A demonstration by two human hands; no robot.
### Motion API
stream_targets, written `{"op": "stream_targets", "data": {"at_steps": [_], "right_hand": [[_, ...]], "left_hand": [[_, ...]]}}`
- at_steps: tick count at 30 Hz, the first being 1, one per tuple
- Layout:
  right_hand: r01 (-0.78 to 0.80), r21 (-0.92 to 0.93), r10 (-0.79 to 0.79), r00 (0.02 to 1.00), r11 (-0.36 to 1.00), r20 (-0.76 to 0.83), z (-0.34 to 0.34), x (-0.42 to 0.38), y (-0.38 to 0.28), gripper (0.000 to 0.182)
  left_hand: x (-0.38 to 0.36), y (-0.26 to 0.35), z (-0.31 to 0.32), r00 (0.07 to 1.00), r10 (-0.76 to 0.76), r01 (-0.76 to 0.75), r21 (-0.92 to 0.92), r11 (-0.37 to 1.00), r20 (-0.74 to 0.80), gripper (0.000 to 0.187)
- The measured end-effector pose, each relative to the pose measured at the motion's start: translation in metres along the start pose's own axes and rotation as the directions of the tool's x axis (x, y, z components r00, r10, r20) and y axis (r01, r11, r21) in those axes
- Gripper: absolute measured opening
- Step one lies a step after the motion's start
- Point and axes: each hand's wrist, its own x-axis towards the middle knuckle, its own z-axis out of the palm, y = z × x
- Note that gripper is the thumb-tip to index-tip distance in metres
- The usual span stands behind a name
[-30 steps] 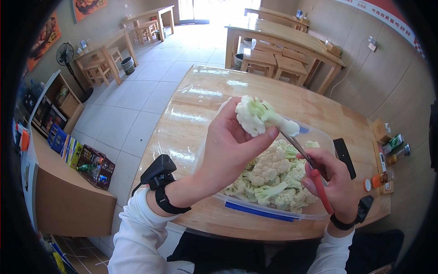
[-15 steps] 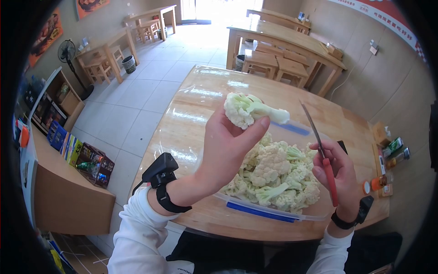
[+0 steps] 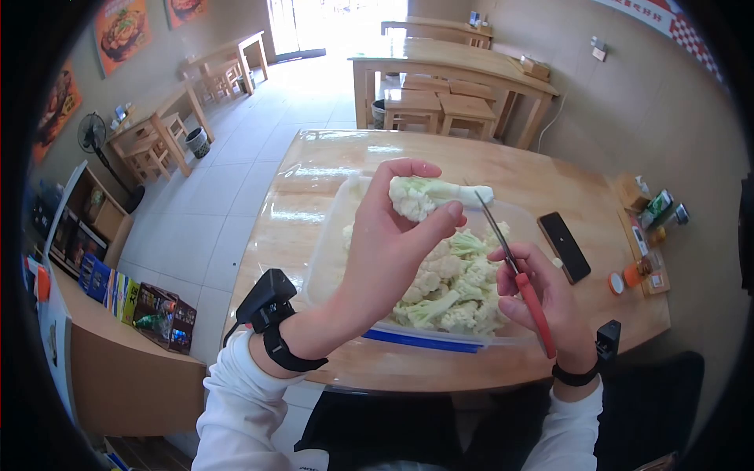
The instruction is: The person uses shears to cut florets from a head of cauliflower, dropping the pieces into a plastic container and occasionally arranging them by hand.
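In my left hand (image 3: pixel 400 228) I hold a cauliflower floret (image 3: pixel 428 196) between thumb and fingers, its thick pale stalk pointing right. My right hand (image 3: pixel 546 294) is closed around red-handled scissors (image 3: pixel 534 310), seen nearly edge-on. Their metal tip points up and left, right by the end of the stalk. Below both hands a clear plastic tub (image 3: pixel 322 271) with a blue clip on its near side holds a heap of cauliflower pieces (image 3: pixel 436 290). My left forearm hides part of the tub's left side.
The tub stands on a glossy wooden table (image 3: pixel 275 228). A black phone (image 3: pixel 564 247) lies right of it. Seasoning jars (image 3: pixel 635 273) and a tissue box (image 3: pixel 631 191) line the table's right edge. Beyond are more tables, stools (image 3: pixel 412 108) and a floor fan (image 3: pixel 93 133).
The scissors have moved left, bringing their tip close to the stalk's end. The floret has turned slightly in my left hand. The view has shifted, and the phone now shows fully.
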Motion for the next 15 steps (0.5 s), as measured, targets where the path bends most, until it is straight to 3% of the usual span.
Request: {"op": "stream_targets", "data": {"at_steps": [5,7,9,10,11,13,15], "right_hand": [[-0.038,0.015,0.038,0.998,0.999,-0.05,-0.021,-0.032,0.004,0.038],[-0.076,0.017,0.078,0.993,0.997,-0.09,-0.031,-0.043,0.005,0.035],[-0.12,0.014,0.121,0.985,0.993,-0.125,-0.043,-0.053,0.004,0.031],[-0.161,0.008,0.161,0.979,0.987,-0.125,-0.05,-0.057,0.004,0.028],[-0.203,0.001,0.202,0.972,0.979,-0.124,-0.056,-0.063,0.005,0.025],[-0.209,0.046,0.213,0.971,0.977,-0.113,-0.063,-0.073,0.015,0.023],[-0.288,0.182,0.31,0.945,0.94,-0.107,-0.067,-0.084,0.027,0.019]], "left_hand": [[-0.005,-0.019,0.041,0.993,-0.082,0.064,0.214,0.975,0.079,0.035],[-0.005,-0.036,0.059,0.991,-0.097,0.077,0.205,0.976,0.089,0.032],[0.002,-0.046,0.072,0.996,-0.063,0.036,0.329,0.944,0.07,0.031],[0.003,-0.045,0.079,0.99,-0.129,0.085,0.459,0.884,0.065,0.032],[0.006,-0.048,0.085,0.988,-0.137,0.086,0.459,0.884,0.078,0.032],[0.013,-0.065,0.093,0.988,-0.115,0.027,0.61,0.792,0.105,0.036],[0.019,-0.09,0.099,0.983,-0.11,-0.011,0.647,0.762,0.147,0.036]]}}
